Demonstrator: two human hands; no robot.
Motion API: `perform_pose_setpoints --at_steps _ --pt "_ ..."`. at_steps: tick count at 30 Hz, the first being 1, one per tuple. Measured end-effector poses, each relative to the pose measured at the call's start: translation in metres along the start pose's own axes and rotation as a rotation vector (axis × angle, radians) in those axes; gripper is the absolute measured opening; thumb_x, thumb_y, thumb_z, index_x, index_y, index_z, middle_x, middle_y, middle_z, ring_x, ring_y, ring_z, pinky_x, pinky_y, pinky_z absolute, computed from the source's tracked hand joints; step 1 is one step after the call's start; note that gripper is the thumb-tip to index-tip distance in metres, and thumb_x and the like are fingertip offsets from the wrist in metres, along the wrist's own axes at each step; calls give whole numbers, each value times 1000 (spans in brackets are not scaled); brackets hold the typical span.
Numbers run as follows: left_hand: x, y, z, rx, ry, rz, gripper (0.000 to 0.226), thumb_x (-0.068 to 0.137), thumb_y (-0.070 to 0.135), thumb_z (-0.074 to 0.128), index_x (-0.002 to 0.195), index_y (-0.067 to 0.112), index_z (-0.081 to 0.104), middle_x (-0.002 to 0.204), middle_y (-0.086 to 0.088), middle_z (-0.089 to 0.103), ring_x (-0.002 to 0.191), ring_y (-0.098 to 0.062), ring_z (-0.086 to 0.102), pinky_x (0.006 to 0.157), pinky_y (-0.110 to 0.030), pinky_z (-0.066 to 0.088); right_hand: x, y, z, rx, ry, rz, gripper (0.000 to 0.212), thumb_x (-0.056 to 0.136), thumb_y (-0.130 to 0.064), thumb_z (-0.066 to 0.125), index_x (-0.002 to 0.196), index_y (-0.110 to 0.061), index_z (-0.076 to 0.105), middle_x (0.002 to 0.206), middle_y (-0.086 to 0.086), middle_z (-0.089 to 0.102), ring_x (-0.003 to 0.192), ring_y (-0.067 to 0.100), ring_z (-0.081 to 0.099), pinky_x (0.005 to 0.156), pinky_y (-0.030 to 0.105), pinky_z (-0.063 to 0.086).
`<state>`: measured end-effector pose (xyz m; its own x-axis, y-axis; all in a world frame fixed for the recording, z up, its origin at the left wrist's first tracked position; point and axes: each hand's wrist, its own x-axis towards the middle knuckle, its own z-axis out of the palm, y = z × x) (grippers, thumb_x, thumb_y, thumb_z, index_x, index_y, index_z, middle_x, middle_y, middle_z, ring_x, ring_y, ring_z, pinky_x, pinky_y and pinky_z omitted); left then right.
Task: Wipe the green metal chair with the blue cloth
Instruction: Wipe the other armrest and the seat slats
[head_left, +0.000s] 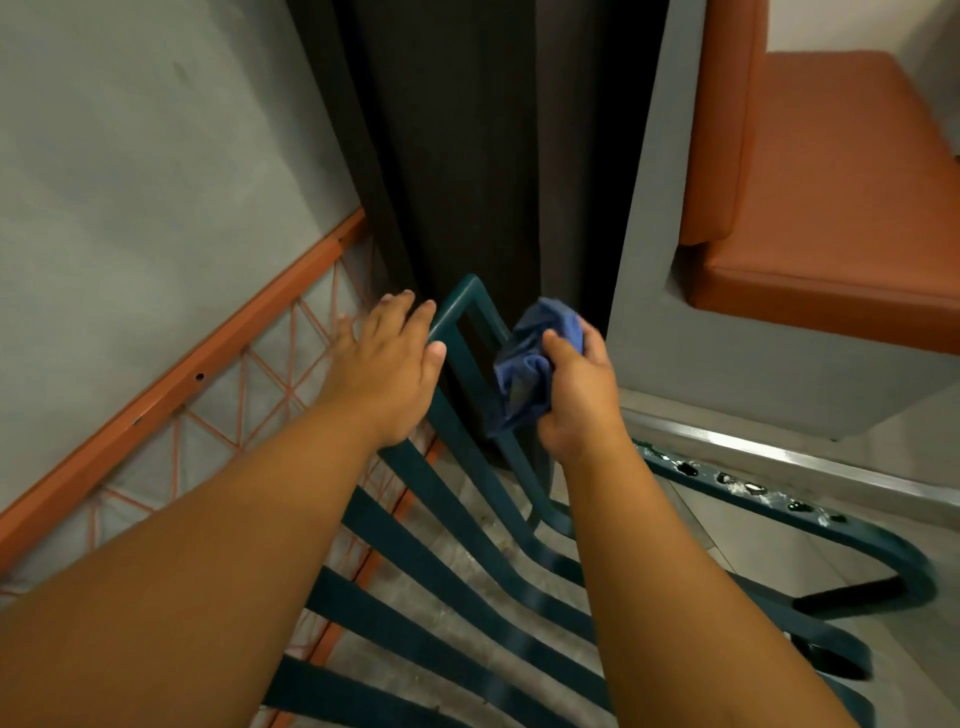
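Green metal chair (462, 525) slats lengthwise, away.

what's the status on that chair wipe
Left hand open, bracing green chair top rail. Right hand shut on blue cloth, against slat. Nothing blocking.

Left: I see an orange wire rack (218, 364) against the grey wall (130, 156).
Centre: dark curtain (467, 156).
Right: orange cushioned bench (831, 208).

Two bare forearms, no sleeves, rings or watch visible.
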<state>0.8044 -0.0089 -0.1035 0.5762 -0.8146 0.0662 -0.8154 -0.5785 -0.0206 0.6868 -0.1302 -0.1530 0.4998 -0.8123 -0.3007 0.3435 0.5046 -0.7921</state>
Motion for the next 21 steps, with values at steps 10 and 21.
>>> perform_pose_setpoints --at_steps 10,21 --pt "8 -6 6 -183 53 -88 51 100 33 28 146 12 28 153 -8 26 139 -26 27 113 -47 23 41 10 62 -968 -399 -492 46 98 -31 44 143 -40 37 159 -1 19 146 31 13 117 56 15" --pt "6 -2 7 -129 -6 -34 51 101 33 22 149 17 19 157 -4 17 144 -20 16 116 -49 14 74 8 65 -962 -349 -411 30 98 -39 38 127 -36 46 122 7 51 110 28 51 96 46 43"
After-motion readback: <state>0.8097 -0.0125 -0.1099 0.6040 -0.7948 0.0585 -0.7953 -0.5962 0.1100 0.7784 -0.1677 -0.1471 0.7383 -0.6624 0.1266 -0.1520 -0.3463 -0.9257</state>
